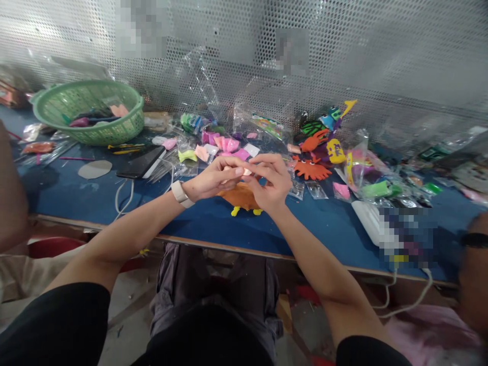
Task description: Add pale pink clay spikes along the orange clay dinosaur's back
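My left hand (215, 179) and my right hand (270, 179) meet above the blue table (95, 198), fingertips pinched together on a small pale pink piece of clay (247, 171). A white band sits on my left wrist. Right under my hands lies an orange clay figure (239, 195) with small yellow feet, partly hidden by my fingers.
A green basket (89, 109) stands at the back left, a black phone (142, 161) beside it. Clay packets in pink, green and purple (224, 145) and orange crab figures (311, 169) crowd the back. A perforated metal wall stands behind. Other people's arms sit at both edges.
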The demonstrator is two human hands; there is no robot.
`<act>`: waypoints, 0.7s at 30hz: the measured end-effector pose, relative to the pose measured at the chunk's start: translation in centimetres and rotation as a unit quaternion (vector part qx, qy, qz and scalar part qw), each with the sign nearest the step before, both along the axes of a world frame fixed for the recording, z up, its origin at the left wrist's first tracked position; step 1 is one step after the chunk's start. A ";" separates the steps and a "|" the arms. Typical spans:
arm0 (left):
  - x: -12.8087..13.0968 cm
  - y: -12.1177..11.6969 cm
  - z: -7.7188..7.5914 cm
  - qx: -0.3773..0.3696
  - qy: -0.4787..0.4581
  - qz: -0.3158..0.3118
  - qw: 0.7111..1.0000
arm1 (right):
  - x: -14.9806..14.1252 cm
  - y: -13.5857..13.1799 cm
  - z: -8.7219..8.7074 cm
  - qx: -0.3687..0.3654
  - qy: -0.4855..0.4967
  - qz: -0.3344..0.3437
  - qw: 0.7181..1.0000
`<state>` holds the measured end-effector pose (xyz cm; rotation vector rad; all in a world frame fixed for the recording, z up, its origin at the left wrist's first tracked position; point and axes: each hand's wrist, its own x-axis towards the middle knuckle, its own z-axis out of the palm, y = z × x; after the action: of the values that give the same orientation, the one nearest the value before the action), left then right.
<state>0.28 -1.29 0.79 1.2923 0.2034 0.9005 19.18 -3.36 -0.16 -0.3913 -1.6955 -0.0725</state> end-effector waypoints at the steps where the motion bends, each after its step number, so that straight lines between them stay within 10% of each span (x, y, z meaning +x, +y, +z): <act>1: 0.0 0.0 -0.1 -0.001 -0.001 0.005 1.000 | 0.0 0.0 0.0 -0.003 0.003 0.001 1.000; 21: -0.1 0.3 0.3 0.008 0.028 0.033 0.999 | 0.3 -0.2 0.2 -0.025 -0.005 -0.050 0.998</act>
<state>0.13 -1.04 1.05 1.3332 0.2841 0.9244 19.48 -3.60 0.08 -0.5144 -1.6902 -0.1051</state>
